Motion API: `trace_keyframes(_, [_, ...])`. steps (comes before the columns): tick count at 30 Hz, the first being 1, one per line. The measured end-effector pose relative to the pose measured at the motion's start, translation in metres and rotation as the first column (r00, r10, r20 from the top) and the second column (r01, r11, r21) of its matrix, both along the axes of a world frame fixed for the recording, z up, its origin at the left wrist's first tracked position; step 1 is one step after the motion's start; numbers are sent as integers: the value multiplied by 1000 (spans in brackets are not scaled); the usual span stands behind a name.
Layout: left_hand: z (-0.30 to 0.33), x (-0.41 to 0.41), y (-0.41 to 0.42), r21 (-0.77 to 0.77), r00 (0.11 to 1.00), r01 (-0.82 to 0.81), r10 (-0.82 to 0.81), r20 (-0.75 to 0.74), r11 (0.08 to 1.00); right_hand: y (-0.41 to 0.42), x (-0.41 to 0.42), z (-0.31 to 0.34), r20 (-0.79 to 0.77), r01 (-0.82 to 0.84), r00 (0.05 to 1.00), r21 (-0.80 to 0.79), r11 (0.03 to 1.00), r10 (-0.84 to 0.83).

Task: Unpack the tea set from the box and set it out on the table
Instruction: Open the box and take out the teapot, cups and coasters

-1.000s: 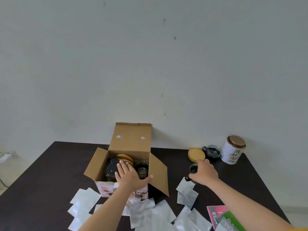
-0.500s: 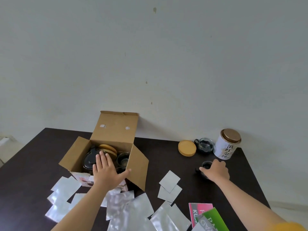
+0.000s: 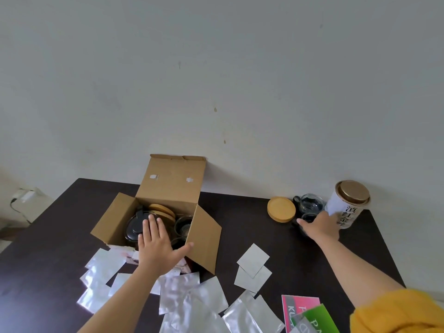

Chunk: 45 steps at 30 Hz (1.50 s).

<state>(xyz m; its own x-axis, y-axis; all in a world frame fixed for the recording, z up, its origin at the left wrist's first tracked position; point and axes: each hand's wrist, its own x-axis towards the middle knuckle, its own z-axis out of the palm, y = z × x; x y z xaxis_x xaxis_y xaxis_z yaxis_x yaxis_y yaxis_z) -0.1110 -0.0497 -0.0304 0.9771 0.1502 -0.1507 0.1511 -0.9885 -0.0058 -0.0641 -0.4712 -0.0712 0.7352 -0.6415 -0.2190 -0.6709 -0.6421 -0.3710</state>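
The cardboard box stands open on the dark worktop, rear flap upright, side flaps splayed. Inside: a dark-lidded glass teapot at left, wooden lids stacked at the rear, a glass cup at right. The left hand lies flat over the box opening, fingers straight and together, thumb spread toward the right flap; fingertips reach the teapot lid, w/ nothing gripped. It covers the box's near wall and part of the contents.

Well apart, at the worktop's far right, the right hand curls over a small dark-handled cup; the fingers wrap it, so most of the cup is hidden. Just behind stands a second glass cup, w/ a round wooden coaster to its left and a white tea tin w/ a bronze lid to its right, touching or nearly touching the hand; which one cannot be told.

Silver foil sachets litter the near worktop, approx. a dozen, some overlapping, some under the left forearm. Two white sachets lie between the arms. Pink and green packets are cut off at the bottom edge; print only partly legible. A yellow sleeve shows at the lower right corner.
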Motion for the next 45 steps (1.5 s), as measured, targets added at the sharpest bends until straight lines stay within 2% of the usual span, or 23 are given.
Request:
trace_keyframes(5, [4, -2, -2, -42, 1000, 1, -1, 11, 999, 3, -5, 3, -7, -3, 1000, -12, 1000, 3])
trace_keyframes(7, [6, -3, -2, -60, 1000, 2, -2, 6, 998, 14, -11, 7, 0, -20, 1000, -133, 991, 20])
trace_keyframes(9, [7, -4, -2, -69, 1000, -1, 1, 3, 998, 34, -18, 13, 55, -115, 990, -245, 963, 132])
trace_keyframes(10, [7, -3, -2, -72, 1000, -3, 3, 7, 997, 49, -19, 16, 109, -176, 972, -245, 954, 207])
trace_keyframes(14, [7, -3, -2, -88, 1000, -7, 7, 11, 996, 124, -22, 40, 329, -447, 842, -17, 895, 427])
trace_keyframes(18, [7, -4, -2, -121, 1000, -5, 7, 23, 993, 206, -20, 72, 506, -694, 658, 118, 711, 558])
trace_keyframes(20, [6, -5, -2, -127, 1000, -7, 10, 28, 992, 244, -17, 84, 529, -771, 592, 154, 618, 608])
trace_keyframes(23, [5, -6, 0, -148, 999, -8, 16, 50, 989, 292, -7, 92, 410, -843, 523, 118, 525, 747])
trace_keyframes(26, [4, -8, 1, -185, 998, -7, 19, 62, 983, 322, 7, 94, 74, -888, 453, -52, 457, 889])
trace_keyframes(29, [2, -9, 2, -214, 997, -8, 24, 72, 977, 342, 20, 98, -188, -908, 415, -145, 393, 890])
trace_keyframes(32, [1, -10, 3, -235, 996, -15, 35, 84, 972, 352, 33, 98, -342, -924, 381, -126, 361, 859])
trace_keyframes(37, [1, -12, 1, -258, 994, -23, 49, 96, 966, 351, 46, 84, -438, -929, 365, -116, 351, 821])
trace_keyframes(45, [2, -10, 2, -255, 994, -26, 53, 100, 967, 355, 46, 66, -413, -918, 396, -172, 357, 820])
